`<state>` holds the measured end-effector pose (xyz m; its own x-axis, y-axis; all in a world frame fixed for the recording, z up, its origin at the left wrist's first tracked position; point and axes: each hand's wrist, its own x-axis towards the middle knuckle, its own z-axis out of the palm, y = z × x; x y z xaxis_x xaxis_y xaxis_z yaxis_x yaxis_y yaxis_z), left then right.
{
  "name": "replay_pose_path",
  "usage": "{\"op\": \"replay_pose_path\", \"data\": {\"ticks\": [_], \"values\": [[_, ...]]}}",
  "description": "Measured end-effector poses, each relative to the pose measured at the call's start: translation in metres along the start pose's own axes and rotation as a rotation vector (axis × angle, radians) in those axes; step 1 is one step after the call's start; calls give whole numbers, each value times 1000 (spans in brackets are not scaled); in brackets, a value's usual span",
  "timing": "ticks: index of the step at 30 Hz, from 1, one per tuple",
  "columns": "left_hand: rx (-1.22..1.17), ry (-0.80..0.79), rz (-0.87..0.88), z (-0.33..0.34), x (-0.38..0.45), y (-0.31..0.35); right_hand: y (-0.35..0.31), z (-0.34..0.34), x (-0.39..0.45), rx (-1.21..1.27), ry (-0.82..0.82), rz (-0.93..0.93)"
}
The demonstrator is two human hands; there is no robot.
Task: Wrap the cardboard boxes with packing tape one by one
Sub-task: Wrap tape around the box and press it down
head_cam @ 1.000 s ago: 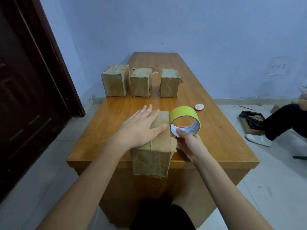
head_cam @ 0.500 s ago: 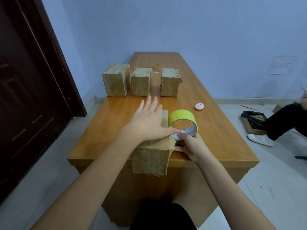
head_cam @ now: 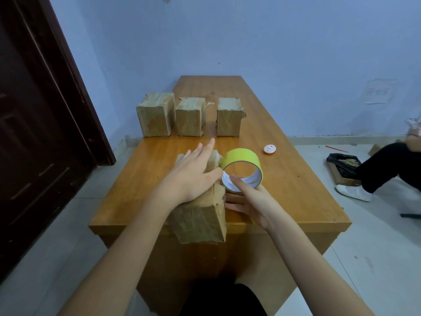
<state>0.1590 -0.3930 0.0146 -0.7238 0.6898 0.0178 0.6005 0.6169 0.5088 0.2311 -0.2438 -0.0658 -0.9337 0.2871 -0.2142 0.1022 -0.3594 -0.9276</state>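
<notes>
A wooden table (head_cam: pixel 284 179) is seen from above, with a cardboard box (head_cam: pixel 200 215) at its near edge, overhanging slightly. Compared with a second ago, the left hand (head_cam: pixel 193 176) has been slid further forward across the top of this box, so that its fingers (head_cam: pixel 205 147) now reach past the far edge; the roll of yellow-green packing tape (head_cam: pixel 242 169) has been kept just right of the box. This is judged to be smoothing of tape along the top, with this box's wrap under way rather than finished, though any tape on the box cannot be told from the cardboard.

The left hand is laid flat, fingers straight and slightly spread, pressing on the box top. The right hand (head_cam: pixel 250 201) is held just right of the box: its thumb is hooked inside the roll's core, gripping the roll, while its other fingers are extended against the box's right side.

Beyond the box, well apart, three more cardboard boxes (head_cam: pixel 193 117) stand in a row. Right of the roll, a small pink round object (head_cam: pixel 269 148) lies on the table.
</notes>
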Motion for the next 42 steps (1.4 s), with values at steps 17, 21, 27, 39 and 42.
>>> {"op": "replay_pose_path", "data": {"ticks": [17, 21, 27, 39, 42], "values": [[-105, 52, 147, 6, 3, -12, -70, -10, -3, -545, 186, -205], [141, 18, 75, -8, 6, -15, -85, 2, 2, -862, 124, -218], [20, -75, -25, 4, 0, -25, -84, 22, 9, -1180, 229, -353], [266, 51, -131, 24, -12, -26, -87, 42, 16, -1272, 99, -335], [264, 36, -163, 23, -9, -27, -91, 25, 11, -877, 59, -238]]}}
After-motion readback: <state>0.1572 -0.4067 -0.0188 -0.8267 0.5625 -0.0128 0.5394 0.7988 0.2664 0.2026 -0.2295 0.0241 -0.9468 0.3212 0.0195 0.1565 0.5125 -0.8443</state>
